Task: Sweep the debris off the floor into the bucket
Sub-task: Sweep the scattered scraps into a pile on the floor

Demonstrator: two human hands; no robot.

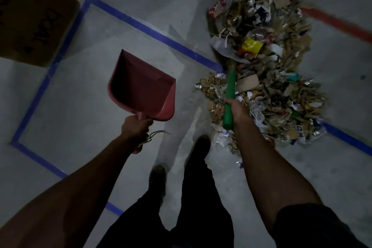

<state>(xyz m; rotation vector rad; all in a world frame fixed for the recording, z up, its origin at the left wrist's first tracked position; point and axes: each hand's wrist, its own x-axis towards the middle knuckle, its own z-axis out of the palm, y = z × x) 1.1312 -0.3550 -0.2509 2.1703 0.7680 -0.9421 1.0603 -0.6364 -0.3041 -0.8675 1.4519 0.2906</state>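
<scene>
Grey concrete floor (100,90) carried the debris (261,66) in a long heap running away ahead-right, nearest the right hand (236,107) gripping the green broom handle (229,94), while the left hand (135,128) held the red dustpan (142,88) aloft; no bucket showed.

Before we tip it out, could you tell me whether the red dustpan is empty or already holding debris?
Empty: the dustpan, held by the left hand, shows only bare red plastic inside.
</scene>
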